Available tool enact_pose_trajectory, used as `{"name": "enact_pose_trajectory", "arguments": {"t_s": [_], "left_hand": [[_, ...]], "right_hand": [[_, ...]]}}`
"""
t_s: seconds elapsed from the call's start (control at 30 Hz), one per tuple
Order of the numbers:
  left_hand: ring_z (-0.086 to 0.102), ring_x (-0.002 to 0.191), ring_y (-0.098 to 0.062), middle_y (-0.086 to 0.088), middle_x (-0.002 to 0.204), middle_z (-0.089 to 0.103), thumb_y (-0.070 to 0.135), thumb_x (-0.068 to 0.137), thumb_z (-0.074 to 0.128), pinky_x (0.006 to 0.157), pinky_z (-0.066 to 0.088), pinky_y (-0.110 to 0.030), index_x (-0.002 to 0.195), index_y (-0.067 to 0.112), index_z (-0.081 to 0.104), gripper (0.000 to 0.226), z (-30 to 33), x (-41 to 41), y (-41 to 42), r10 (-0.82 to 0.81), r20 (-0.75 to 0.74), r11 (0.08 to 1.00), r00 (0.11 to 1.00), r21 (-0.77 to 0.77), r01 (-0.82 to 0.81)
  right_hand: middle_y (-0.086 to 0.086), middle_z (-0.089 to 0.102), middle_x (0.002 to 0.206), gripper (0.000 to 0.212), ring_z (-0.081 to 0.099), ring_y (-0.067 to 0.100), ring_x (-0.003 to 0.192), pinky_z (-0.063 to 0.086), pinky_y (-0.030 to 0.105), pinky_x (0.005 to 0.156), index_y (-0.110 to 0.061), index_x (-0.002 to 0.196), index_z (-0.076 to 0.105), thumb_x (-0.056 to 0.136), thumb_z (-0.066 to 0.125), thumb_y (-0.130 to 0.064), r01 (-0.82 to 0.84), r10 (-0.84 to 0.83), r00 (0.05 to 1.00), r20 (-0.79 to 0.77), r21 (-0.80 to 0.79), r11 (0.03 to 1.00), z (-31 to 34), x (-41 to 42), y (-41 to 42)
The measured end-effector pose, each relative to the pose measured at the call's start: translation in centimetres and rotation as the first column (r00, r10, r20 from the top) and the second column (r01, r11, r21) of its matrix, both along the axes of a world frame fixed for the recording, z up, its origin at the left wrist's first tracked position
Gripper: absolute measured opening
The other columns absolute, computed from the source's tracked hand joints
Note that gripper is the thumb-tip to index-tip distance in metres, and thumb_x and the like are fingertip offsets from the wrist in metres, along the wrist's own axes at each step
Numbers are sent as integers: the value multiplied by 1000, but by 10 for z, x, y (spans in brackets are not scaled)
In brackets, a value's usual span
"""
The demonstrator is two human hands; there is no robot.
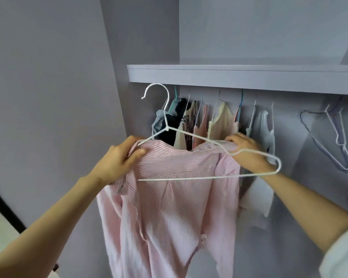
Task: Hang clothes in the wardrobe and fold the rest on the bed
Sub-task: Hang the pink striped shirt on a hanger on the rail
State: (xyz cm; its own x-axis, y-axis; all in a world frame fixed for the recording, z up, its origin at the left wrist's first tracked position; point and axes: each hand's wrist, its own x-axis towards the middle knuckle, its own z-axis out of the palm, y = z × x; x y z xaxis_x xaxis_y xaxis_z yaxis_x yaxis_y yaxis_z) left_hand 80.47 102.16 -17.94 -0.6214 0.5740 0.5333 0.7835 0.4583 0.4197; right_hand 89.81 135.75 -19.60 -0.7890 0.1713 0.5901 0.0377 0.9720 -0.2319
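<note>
Left hand (117,159): grips bunched pink striped shirt (169,207) shoulder.
Right hand (247,151): grasps shirt's other shoulder, beside thin white wire hanger (209,178).

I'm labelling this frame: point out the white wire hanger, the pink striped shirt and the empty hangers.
White wire hanger (207,178): head view, bottom bar.
Pink striped shirt (169,213): head view, back panel.
Empty wire hangers (339,141): head view, right of hung clothes.

Both arms raised — L hand (117,157) & R hand (247,153) fingers curled, gripping.
</note>
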Motion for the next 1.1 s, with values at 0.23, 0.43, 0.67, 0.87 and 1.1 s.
{"name": "enact_pose_trajectory", "arguments": {"t_s": [0.23, 0.43, 0.67, 0.87, 1.1], "left_hand": [[61, 67, -26, 1, 82, 66, 68, 90, 13, 56, 49, -31, 100, 31, 45, 50, -2, -7, 10, -99, -350, 976, 931, -218, 22], [57, 41, -36, -10, 67, 61, 6, 74, 68, 37, 43, -33, 91, 19, 56, 24, 4, -9, 15, 239, -511, 924, 826, -143, -356], [48, 30, -36, -14, 58, 55, -9, 58, 78, 34, 39, -30, 75, 5, 63, 26, 3, 1, 29, 426, -465, 830, 776, -141, -540], [57, 80, -47, -23, 93, 61, 4, 90, 48, 61, 35, -41, 102, 3, 56, 15, 0, -6, 35, 604, -156, 790, 782, -16, -613], [57, 86, -45, -22, 95, 66, 11, 89, 55, 69, 43, -43, 107, 5, 58, 19, -7, 3, 33, 497, -8, 868, 868, 28, -496]], "right_hand": [[5, 54, 125, 34, 55, 28, 107, 46, 39, 86, -14, 117, 52, 85, 59, -15, 102, -86, 977, 197, -74, 992, 28, 7, 38], [13, 54, 117, 27, 55, 33, 101, 46, 40, 82, -8, 114, 52, 88, 57, -13, 199, -187, 953, 237, -25, 980, 18, 20, 54], [10, 65, 110, 23, 59, 29, 101, 46, 33, 81, -13, 106, 62, 84, 56, -9, 127, -70, 964, 258, -211, 969, 24, 19, 40], [7, 63, 102, 21, 61, 28, 94, 48, 36, 78, -15, 108, 55, 88, 58, -23, -15, 94, 961, 262, -287, 958, 30, 36, -7], [9, 67, 78, 34, 63, 18, 71, 47, 28, 64, -12, 74, 60, 91, 51, -39, -64, 201, 857, 475, -287, 956, 23, 38, -22]]}}
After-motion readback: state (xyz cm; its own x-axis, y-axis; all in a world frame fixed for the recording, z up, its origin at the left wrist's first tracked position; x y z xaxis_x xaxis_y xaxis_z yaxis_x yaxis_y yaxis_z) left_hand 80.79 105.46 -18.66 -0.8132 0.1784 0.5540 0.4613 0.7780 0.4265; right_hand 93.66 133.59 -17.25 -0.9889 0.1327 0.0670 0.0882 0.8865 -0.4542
